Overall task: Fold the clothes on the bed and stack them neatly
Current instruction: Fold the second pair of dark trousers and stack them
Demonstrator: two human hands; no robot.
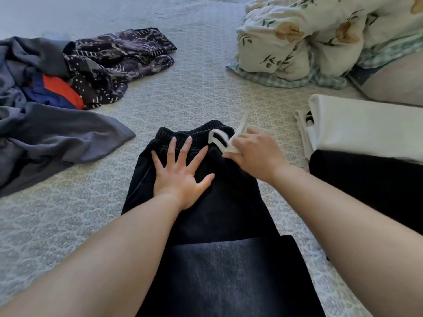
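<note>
Left hand (180,172): flat, fingers spread wide, palm pressed on black trousers (206,202) just below the elastic waistband (194,131), likely to pin the cloth so it does not slide while the other hand works. Forearm coming in from 7 o'clock, wrist straight, fingertips aimed at 12 o'clock.

Right hand (254,154): at 1 o'clock from the left one, knuckles up, fingers curled, pinching a white drawstring (242,121) at the waistband's right end. One end of the string sticking up toward 12 o'clock, a striped loop lying on the band just beside the knuckles. Probably being tucked or straightened so the fold lies smooth; which of the two, hard to tell. Forearm entering from 5 o'clock, wrist bent slightly inward.

Trousers laid lengthwise at the centre of the bed (206,72), waist at 12 o'clock, legs running toward 6 o'clock and out of view, seemingly already halved leg on leg.

Still unfolded: a heap of grey, patterned and red-and-blue clothes (68,74) at 10 o'clock, well apart from the trousers. Folded pile (366,129) of white over black at 3 o'clock, near the right forearm. Flowered duvet (309,37) bunched at 1 o'clock.

Task judged partway done.
</note>
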